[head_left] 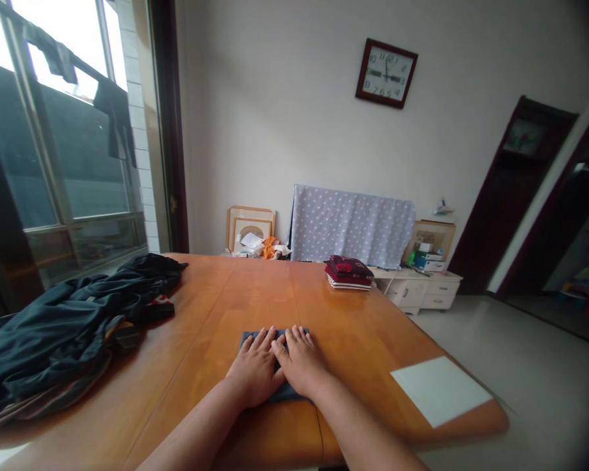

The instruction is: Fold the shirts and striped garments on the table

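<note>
A dark blue folded cloth, likely a garment (287, 392), lies flat on the wooden table (226, 294) in front of me. My left hand (256, 366) rests palm down on its left part, fingers stretched out. On its right part lies my right hand (299, 360), also flat with fingers extended. The two thumbs come close together near the middle of the cloth. Much of the cloth is hidden under both hands, so its exact kind does not show.
A heap of dark clothes (63, 333) covers the table's left side. A stack of folded dark red clothes (348, 273) sits at the far right edge. Nearer on the right lies a pale rectangular sheet (440, 391). Beyond the table stands a white cabinet (425, 291).
</note>
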### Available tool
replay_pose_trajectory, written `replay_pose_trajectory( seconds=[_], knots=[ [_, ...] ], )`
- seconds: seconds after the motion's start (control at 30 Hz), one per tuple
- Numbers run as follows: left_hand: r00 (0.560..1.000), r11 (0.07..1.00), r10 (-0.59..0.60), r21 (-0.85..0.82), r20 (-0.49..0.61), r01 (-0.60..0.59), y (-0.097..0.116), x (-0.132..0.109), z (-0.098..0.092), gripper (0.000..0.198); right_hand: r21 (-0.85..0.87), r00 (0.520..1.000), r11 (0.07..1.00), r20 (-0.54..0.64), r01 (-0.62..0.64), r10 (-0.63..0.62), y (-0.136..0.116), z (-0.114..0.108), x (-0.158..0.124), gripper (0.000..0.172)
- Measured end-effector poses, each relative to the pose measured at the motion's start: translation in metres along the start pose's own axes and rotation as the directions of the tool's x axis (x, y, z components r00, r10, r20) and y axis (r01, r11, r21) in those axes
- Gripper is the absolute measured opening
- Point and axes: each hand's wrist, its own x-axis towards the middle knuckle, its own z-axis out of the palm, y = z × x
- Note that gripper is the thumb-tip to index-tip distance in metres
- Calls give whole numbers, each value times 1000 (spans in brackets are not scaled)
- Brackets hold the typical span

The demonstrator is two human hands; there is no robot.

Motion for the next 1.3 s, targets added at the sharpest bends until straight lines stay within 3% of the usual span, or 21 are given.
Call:
replay_pose_trajectory(
  seconds=[0.5,0.63,0.73,0.83,0.9,1.0,1.17,1.3],
  knots=[
    [1000,996,24,-83,-1,-24,-8,0,-3,73,-34,999,999,52,-13,15,0,-2,-1,87],
    [998,983,18,-182,-67,-30,-19,-6,-5,73,-24,998,1000,51,-20,21,5,0,4,84],
    [989,969,-47,-246,-140,11,-30,-18,-11,68,56,1000,998,-21,-4,5,11,-4,7,78],
    [970,954,-123,-294,-211,57,-39,-38,-23,64,164,982,984,-186,66,-35,21,-17,3,71],
    [963,943,-149,-324,-224,71,-43,-55,-34,59,203,958,973,-281,110,-50,31,-27,-4,64],
    [967,929,-165,-360,-196,85,-44,-79,-48,46,209,942,971,-333,120,-45,46,-37,-21,49],
    [974,931,-90,-364,-209,8,-34,-105,-54,35,116,955,986,-285,124,-87,55,-42,-62,33],
    [977,945,-4,-320,-215,-67,-26,-110,-48,39,-23,956,978,-208,206,-207,48,-47,-91,35]
  ],
)
